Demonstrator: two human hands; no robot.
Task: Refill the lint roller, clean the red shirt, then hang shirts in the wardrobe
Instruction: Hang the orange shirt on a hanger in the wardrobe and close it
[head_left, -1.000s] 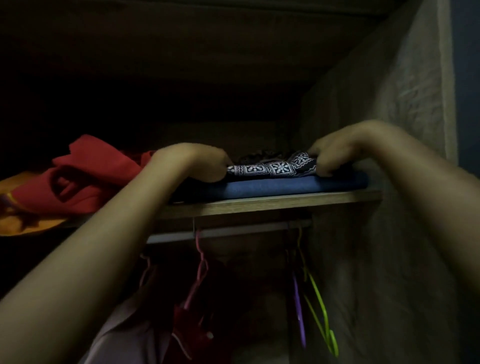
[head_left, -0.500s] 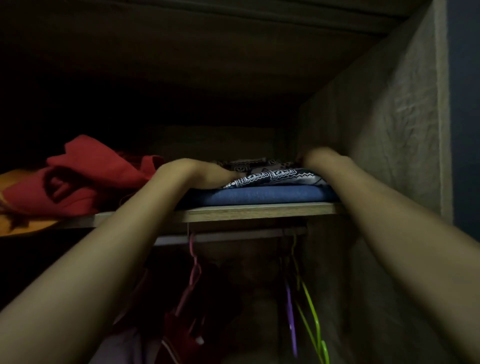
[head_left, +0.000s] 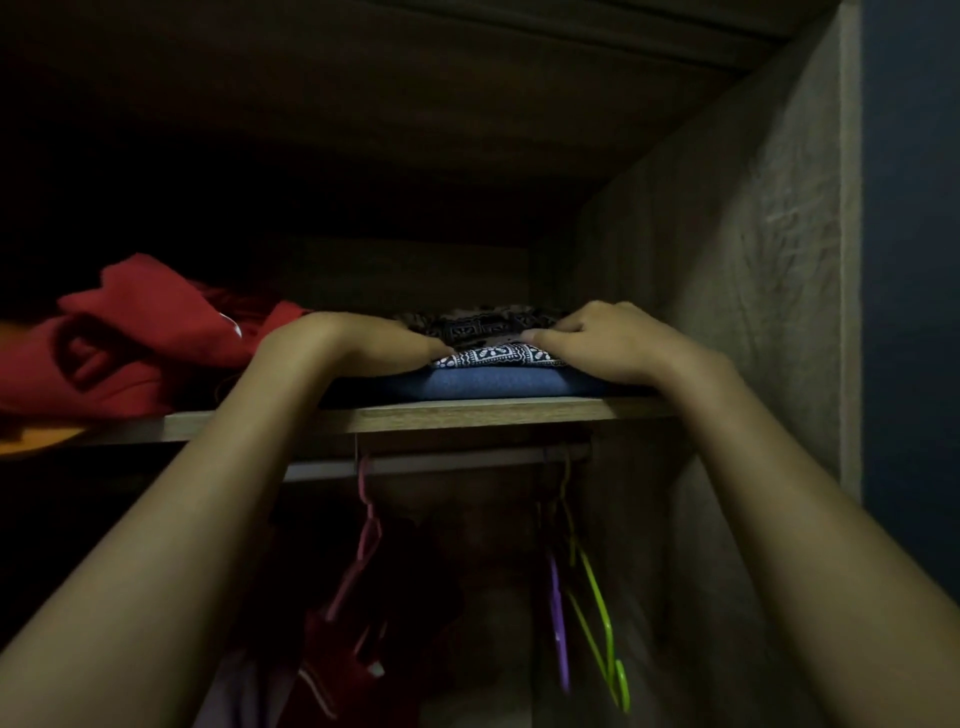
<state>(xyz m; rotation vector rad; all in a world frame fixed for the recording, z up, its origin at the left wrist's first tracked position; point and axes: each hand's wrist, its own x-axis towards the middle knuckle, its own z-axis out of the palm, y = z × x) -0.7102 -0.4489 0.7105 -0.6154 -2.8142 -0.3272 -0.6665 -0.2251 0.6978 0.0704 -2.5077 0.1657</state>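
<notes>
Open gap above folded stack (head_left: 493, 382), wardrobe wall (head_left: 727, 270) tight right, red clothes (head_left: 130, 343) crowding left

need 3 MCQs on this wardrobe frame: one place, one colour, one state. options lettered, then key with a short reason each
1. Where does the patterned cloth lie?
A. on the blue cloth
B. on the rail
C. under the red cloth

2. What colour is the empty hanger furthest right on the rail?
A. pink
B. green
C. white

3. What are the hands doing?
A. hanging at the sides
B. both on the folded stack
C. one grips a hanger

Key:
1 A: it sits on top of the blue cloth on the shelf.
2 B: the green hanger hangs right of the purple one.
3 B: the left hand and right hand both rest on the stack.
</notes>
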